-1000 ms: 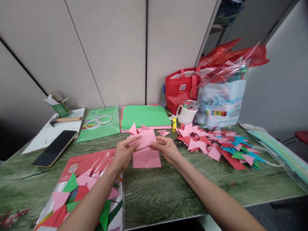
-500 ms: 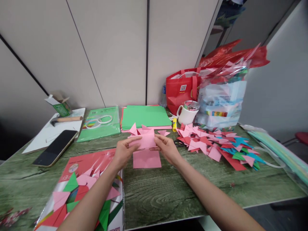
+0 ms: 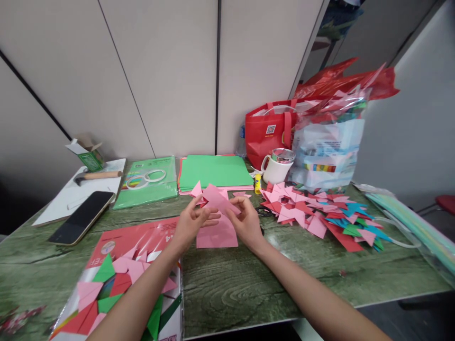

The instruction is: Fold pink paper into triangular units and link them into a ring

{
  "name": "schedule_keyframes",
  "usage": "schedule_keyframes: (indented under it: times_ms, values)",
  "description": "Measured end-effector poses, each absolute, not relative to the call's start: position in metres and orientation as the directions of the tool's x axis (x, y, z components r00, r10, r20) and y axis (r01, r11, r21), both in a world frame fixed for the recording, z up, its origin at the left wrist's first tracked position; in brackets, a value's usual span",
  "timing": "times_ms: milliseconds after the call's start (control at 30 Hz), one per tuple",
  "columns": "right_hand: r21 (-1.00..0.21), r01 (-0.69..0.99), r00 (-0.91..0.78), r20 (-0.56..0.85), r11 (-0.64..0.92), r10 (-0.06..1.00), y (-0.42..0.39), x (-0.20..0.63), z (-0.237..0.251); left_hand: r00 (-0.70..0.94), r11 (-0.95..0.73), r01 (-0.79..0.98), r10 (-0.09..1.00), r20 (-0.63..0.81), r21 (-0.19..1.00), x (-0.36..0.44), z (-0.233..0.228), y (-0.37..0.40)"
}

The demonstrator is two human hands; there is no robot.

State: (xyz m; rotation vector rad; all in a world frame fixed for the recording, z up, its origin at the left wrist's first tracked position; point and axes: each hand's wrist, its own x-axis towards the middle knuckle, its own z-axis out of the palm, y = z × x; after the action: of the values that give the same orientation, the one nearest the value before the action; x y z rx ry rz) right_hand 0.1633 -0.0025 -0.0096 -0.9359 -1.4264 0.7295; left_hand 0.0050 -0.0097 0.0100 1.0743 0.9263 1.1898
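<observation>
Item 1: pink paper piece (image 3: 217, 198), folded, held tilted above the table, raised just over the flat pink sheet (image 3: 217, 234). My left hand (image 3: 192, 225) pinches its left edge with thumb and fingers closed on it; my right hand (image 3: 245, 222) grips its right edge the same way.

Item 2: flat pink sheet, lying on the green wood-grain table (image 3: 249, 284), directly beneath the held piece and between my two wrists.

Item 3: loose pink folded triangles (image 3: 197, 190), just behind the flat pink sheet.

Item 4: stack of green paper (image 3: 213, 171), behind the flat pink sheet, toward the wall.

Item 5: green paper pack (image 3: 147, 182) with white tape rings on it, behind and left of the flat pink sheet.

Item 6: phone (image 3: 82, 218), well to the left of the flat pink sheet, screen dark.

Item 7: red plastic pack (image 3: 128, 237) holding pink, red and green folded pieces, in front and left of the flat pink sheet, under my left forearm.

Item 8: heap of folded pieces (image 3: 320, 215), pink, red, blue and green, right of the flat pink sheet.

Item 9: white mug (image 3: 277, 166), behind and right of the flat pink sheet, with a yellow glue stick (image 3: 258, 183) just beside it.

Item 10: red bag (image 3: 270, 130), behind the mug.
</observation>
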Motion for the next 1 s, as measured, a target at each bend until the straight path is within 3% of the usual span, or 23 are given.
schedule_keyframes:
  times_ms: [167, 367, 600, 767, 1000]
  values:
    - [-0.802, 0.157, -0.222, 0.54, 0.577, 0.812, -0.01, 0.161, -0.01, 0.15, -0.002, -0.183, 0.988, 0.03, 0.983, 0.005, 0.008, -0.01]
    - [-0.815, 0.16, -0.344, 0.482, 0.556, 0.806, -0.01, 0.161, -0.012, 0.069, -0.053, 0.011, 0.996, 0.052, 0.999, 0.001, 0.01, -0.009]
    - [-0.952, -0.035, -0.274, 0.3, 0.303, 0.914, -0.01, 0.157, -0.012, 0.147, -0.098, -0.02, 0.984, 0.1, 0.995, 0.001, 0.012, -0.008]
    - [-0.968, -0.184, -0.184, 0.207, 0.173, 0.961, -0.001, 0.161, -0.011, 0.159, -0.131, -0.071, 0.977, 0.141, 0.989, 0.002, 0.014, -0.009]
    - [-0.95, -0.308, -0.051, 0.062, 0.043, 0.997, 0.009, 0.169, -0.01, 0.168, -0.267, 0.112, 0.954, 0.247, 0.957, 0.002, 0.011, -0.012]
